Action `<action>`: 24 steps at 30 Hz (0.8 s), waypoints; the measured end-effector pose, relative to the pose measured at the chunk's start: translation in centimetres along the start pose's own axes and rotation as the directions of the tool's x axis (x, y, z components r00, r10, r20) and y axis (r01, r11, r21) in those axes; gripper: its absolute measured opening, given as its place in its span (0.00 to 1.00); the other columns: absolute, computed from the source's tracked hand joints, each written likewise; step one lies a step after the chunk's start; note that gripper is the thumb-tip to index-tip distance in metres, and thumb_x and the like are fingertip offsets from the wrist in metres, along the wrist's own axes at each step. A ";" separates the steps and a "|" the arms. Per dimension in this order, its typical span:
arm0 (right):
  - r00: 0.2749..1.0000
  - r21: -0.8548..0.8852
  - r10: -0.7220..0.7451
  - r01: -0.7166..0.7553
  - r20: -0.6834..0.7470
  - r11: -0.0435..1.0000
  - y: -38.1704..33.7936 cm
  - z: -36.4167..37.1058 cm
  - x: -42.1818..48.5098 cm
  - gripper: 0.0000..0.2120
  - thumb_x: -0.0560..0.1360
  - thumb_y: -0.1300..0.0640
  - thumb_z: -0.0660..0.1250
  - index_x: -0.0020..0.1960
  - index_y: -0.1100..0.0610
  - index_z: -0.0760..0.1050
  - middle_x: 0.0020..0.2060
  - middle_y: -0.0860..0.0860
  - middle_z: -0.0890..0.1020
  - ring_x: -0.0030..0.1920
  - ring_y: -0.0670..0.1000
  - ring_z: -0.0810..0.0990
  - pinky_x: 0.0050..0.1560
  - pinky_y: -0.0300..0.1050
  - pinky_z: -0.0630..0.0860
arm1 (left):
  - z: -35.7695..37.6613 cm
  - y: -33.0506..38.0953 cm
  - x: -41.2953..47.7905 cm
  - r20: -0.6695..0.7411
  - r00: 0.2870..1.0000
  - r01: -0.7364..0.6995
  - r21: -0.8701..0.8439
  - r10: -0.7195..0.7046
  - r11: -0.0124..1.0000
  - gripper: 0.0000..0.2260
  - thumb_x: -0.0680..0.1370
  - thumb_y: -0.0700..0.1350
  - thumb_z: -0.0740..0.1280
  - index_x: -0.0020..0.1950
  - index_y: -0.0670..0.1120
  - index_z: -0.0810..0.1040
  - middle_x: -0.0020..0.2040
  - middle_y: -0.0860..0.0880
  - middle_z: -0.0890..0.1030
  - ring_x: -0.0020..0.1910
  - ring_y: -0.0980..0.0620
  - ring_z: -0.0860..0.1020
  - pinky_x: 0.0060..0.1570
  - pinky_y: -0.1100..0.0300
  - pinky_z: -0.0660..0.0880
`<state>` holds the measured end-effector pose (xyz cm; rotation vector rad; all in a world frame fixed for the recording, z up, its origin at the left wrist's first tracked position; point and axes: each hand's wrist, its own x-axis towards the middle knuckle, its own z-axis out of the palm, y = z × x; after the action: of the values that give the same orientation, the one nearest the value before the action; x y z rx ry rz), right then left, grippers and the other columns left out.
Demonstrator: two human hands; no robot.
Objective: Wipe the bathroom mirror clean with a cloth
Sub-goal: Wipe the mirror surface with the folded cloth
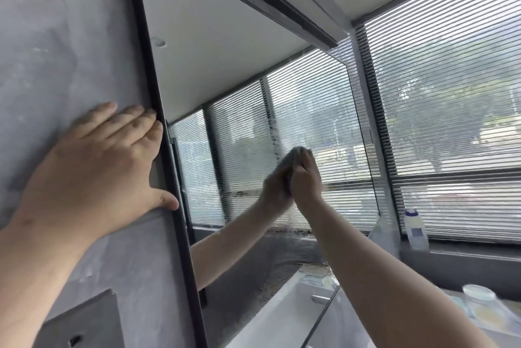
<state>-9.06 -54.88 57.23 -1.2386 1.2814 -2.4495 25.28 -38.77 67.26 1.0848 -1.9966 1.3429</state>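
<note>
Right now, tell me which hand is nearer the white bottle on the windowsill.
Right. The right hand holds the cloth on the mirror, up-left of the bottle; the left hand rests flat on the grey wall, past the mirror's black frame.

A black-framed mirror (225,65) was hung upright, its glass streaked and speckled with residue toward 6 o'clock. A bunched grey cloth (295,154) was pressed against the glass, at 3 o'clock from its middle.

Glossy glass mirror (225,51) — matt black frame (148,65), mottled grey stone-look wall (56,37)
</note>
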 end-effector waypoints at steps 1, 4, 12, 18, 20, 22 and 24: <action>0.997 -0.016 -0.047 0.048 0.064 0.999 -1.0 0.4 0.0 0.22 0.75 0.47 0.57 0.67 0.50 0.76 0.68 0.47 0.76 0.70 0.46 0.71 0.73 0.50 0.67 | 0.1 0.0 0.0 -0.006 1.000 -0.002 0.000 0.002 1.000 0.52 0.59 0.73 0.56 0.65 0.32 0.75 0.67 0.36 0.76 0.68 0.39 0.73 0.75 0.55 0.47; 0.994 0.063 -0.088 0.084 0.058 0.994 -0.4 0.4 -0.4 0.22 0.76 0.41 0.61 0.69 0.42 0.73 0.73 0.43 0.72 0.74 0.42 0.65 0.76 0.45 0.60 | 0.5 -0.1 -0.1 -0.002 1.000 -0.001 -0.020 0.001 1.000 0.51 0.60 0.73 0.57 0.65 0.32 0.74 0.67 0.36 0.76 0.68 0.38 0.72 0.75 0.55 0.45; 0.945 0.020 0.293 -0.293 -0.146 0.956 11.7 -7.0 -6.5 0.10 0.79 0.55 0.58 0.43 0.53 0.75 0.40 0.52 0.79 0.47 0.58 0.80 0.52 0.59 0.77 | 0.9 1.7 -1.8 -0.039 0.999 -0.005 0.025 0.006 1.000 0.57 0.57 0.75 0.55 0.68 0.30 0.70 0.70 0.34 0.72 0.70 0.36 0.70 0.75 0.47 0.49; 0.898 -0.031 0.396 -0.409 -0.190 0.912 15.7 -9.2 -10.8 0.14 0.77 0.63 0.54 0.39 0.52 0.74 0.41 0.56 0.78 0.44 0.59 0.77 0.45 0.54 0.76 | 0.7 2.0 -2.3 -0.059 0.998 -0.011 0.052 0.014 0.999 0.56 0.56 0.72 0.67 0.68 0.30 0.70 0.70 0.33 0.72 0.70 0.35 0.70 0.74 0.41 0.55; 0.924 -0.022 0.360 -0.366 -0.131 0.930 14.5 -8.1 -9.8 0.12 0.78 0.60 0.55 0.43 0.50 0.75 0.45 0.54 0.79 0.48 0.56 0.77 0.50 0.49 0.75 | 0.6 2.1 -2.3 -0.056 0.998 -0.007 0.055 0.010 0.998 0.57 0.55 0.70 0.77 0.68 0.29 0.70 0.70 0.32 0.72 0.70 0.35 0.71 0.73 0.40 0.56; 0.960 -0.048 0.267 -0.271 -0.081 0.961 11.7 -6.5 -9.5 0.10 0.79 0.51 0.57 0.52 0.41 0.76 0.56 0.46 0.77 0.60 0.50 0.74 0.66 0.51 0.70 | 0.5 2.1 -2.4 -0.056 0.998 -0.002 0.050 0.005 0.999 0.59 0.50 0.67 0.80 0.68 0.30 0.70 0.69 0.33 0.72 0.70 0.35 0.71 0.73 0.40 0.57; 0.990 -0.042 0.142 -0.143 -0.023 0.989 7.2 -5.1 -10.0 0.16 0.82 0.55 0.59 0.68 0.47 0.74 0.66 0.43 0.73 0.69 0.44 0.68 0.75 0.48 0.63 | 0.3 2.1 -2.4 -0.058 0.998 -0.003 0.047 0.006 0.999 0.59 0.50 0.67 0.80 0.68 0.30 0.70 0.69 0.33 0.72 0.70 0.35 0.70 0.73 0.40 0.58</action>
<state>-7.92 -51.91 44.28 -1.0929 1.3842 -2.3524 24.89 -37.77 64.21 1.0504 -1.9359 1.4141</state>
